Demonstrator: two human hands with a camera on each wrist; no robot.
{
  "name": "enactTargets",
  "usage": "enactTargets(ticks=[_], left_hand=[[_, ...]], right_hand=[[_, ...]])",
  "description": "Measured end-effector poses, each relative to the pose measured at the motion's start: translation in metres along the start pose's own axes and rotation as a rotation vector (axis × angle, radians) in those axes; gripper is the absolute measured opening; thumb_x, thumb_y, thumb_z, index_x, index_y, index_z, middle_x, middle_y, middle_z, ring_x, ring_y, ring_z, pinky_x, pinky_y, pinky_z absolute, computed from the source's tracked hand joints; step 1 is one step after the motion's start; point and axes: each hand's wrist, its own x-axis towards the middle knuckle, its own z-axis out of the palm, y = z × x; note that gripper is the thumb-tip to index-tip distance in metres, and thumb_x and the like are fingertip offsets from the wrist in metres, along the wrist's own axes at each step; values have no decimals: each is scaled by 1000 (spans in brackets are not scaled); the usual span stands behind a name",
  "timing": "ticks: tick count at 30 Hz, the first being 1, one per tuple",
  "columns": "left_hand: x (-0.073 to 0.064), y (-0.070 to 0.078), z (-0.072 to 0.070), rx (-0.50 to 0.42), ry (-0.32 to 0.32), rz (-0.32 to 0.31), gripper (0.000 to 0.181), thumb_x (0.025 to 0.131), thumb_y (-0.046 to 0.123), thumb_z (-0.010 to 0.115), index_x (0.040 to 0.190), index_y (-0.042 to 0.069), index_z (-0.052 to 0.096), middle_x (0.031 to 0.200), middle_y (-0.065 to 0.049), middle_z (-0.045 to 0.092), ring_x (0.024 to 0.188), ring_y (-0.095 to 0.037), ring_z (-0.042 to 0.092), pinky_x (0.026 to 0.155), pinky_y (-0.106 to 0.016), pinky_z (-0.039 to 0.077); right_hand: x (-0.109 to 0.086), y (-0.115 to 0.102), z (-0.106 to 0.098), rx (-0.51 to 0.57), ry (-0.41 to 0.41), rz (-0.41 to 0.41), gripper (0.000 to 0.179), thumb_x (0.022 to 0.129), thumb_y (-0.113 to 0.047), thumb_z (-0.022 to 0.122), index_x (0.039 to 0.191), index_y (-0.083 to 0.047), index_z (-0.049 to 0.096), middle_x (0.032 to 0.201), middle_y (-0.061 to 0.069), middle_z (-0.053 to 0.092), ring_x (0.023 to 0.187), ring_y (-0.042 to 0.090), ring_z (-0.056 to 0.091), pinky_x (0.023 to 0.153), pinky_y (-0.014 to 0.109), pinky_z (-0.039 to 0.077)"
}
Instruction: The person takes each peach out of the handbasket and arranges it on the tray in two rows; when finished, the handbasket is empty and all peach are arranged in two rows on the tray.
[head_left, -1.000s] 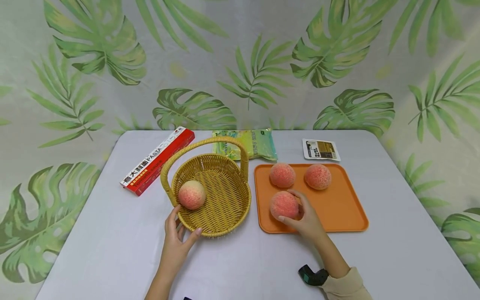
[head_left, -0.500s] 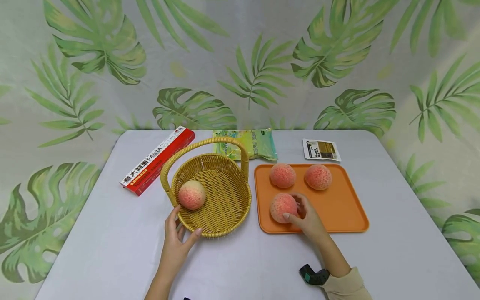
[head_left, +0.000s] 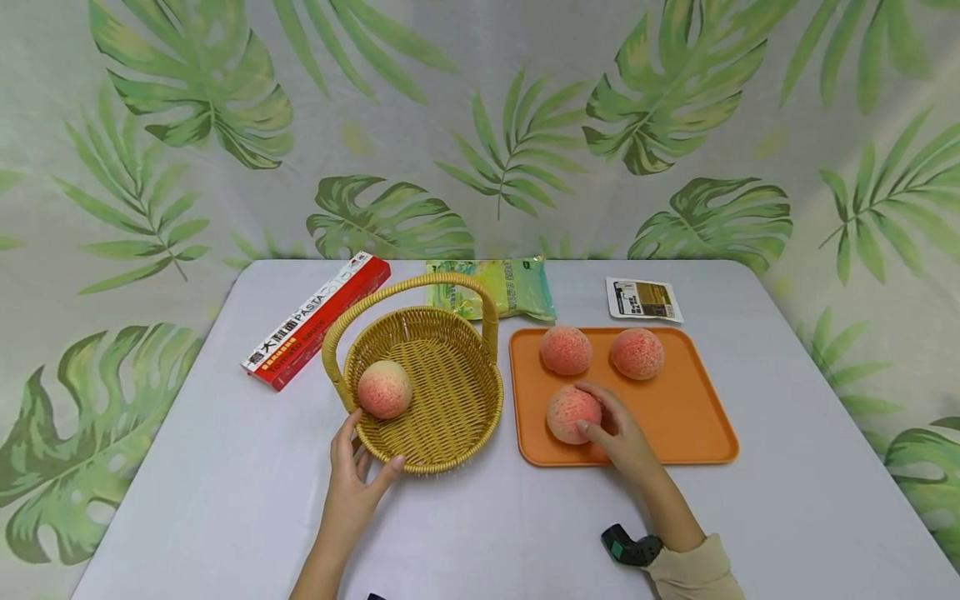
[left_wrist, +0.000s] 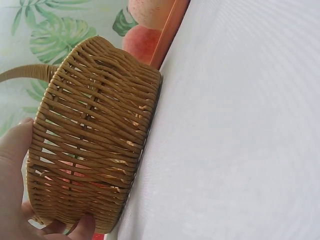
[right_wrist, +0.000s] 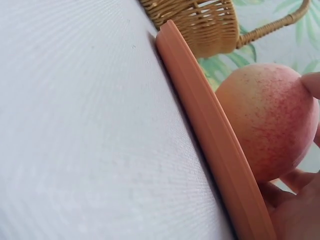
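Note:
My left hand (head_left: 356, 490) holds the near left side of a round woven wicker basket (head_left: 457, 392), thumb at the rim and fingers against its outer wall. A peach (head_left: 385, 389) with a pale top lies inside the basket on the left. Over the orange tray (head_left: 693, 417), my right hand (head_left: 621, 433) grips a second peach (head_left: 572, 415) from its right side. In the right wrist view that peach (right_wrist: 270, 120) sits just behind the tray rim, with thumb and fingers around it. Two more peaches, one left (head_left: 566, 350) and one right (head_left: 637, 353), rest at the tray's far side.
A red and white pasta box (head_left: 317, 321) lies at the left, beyond the basket. Behind the basket handle (head_left: 408, 283) is a green and yellow plastic packet (head_left: 517, 287). A small white sachet (head_left: 643, 300) lies behind the tray on the white-covered table (head_left: 187, 467).
The peach in my right hand has turned, showing more of its pale side, and has shifted slightly right. My left hand and the basket have stayed in place.

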Motion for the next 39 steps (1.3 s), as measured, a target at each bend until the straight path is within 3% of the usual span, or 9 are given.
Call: enactTargets(ticks=[7, 15, 17, 19, 23, 28, 31, 34, 39], left_hand=[[1, 0, 0, 8, -6, -8, 82, 81, 9, 67, 141, 4, 11, 142, -18, 5, 128, -36, 15, 106, -38, 21], [6, -21, -1, 0, -4, 7, 83, 81, 16, 69, 142, 14, 12, 143, -13, 5, 129, -33, 16, 106, -37, 21], [7, -27, 0, 3, -1, 16, 83, 80, 18, 69, 142, 16, 13, 143, -11, 6, 129, -32, 16, 106, -36, 22], [6, -21, 0, 2, -2, 17, 83, 81, 16, 69, 142, 13, 13, 143, -13, 5, 128, -33, 16, 106, -37, 22], [2, -4, 0, 3, -7, 0, 82, 81, 11, 67, 141, 6, 12, 142, -16, 5, 128, -34, 15, 105, -38, 22], [1, 1, 0, 1, -9, -1, 81, 82, 10, 67, 141, 4, 11, 142, -18, 5, 128, -36, 15, 106, -40, 21], [1, 1, 0, 1, -10, -3, 81, 82, 10, 67, 141, 4, 11, 142, -18, 5, 128, -36, 15, 106, -41, 21], [1, 1, 0, 5, -10, -9, 81, 82, 10, 67, 141, 4, 11, 142, -18, 5, 128, -36, 15, 106, -41, 21], [0, 1, 0, 8, -7, -19, 81, 82, 10, 67, 141, 4, 11, 142, -18, 5, 128, -35, 16, 106, -40, 21]], right_hand=[[0, -2, 0, 29, 6, 5, 46, 85, -1, 59, 127, -3, 41, 126, 15, 42, 109, 6, 46, 90, 16, 40], [-1, -9, 0, 1, 9, 44, 47, 85, -5, 61, 127, -5, 39, 125, 13, 43, 113, 23, 43, 90, 15, 38], [-1, -14, 0, -7, 15, 44, 50, 85, -4, 60, 129, -4, 37, 128, 16, 41, 117, 30, 38, 97, 22, 35], [-1, -20, 0, 1, 23, 29, 54, 84, 0, 59, 131, -1, 33, 132, 21, 36, 121, 35, 32, 103, 34, 30], [-1, -39, 1, 29, 55, -49, 60, 80, 7, 58, 132, 3, 28, 135, 20, 30, 126, 33, 25, 104, 54, 17], [-2, -76, 6, 11, 68, -193, 67, 74, 16, 57, 132, 7, 24, 136, 9, 30, 126, 16, 26, 107, 38, 20], [0, -96, 12, -17, 48, -302, 72, 70, 17, 60, 131, 11, 23, 137, 14, 30, 127, 18, 26, 107, 33, 21], [4, -112, 20, -45, 10, -393, 73, 74, 6, 67, 132, 12, 24, 138, 21, 28, 129, 21, 25, 108, 31, 20], [20, -121, 39, -126, -67, -525, 82, 80, -36, 66, 134, 9, 24, 140, 18, 27, 129, 24, 23, 108, 31, 19]])
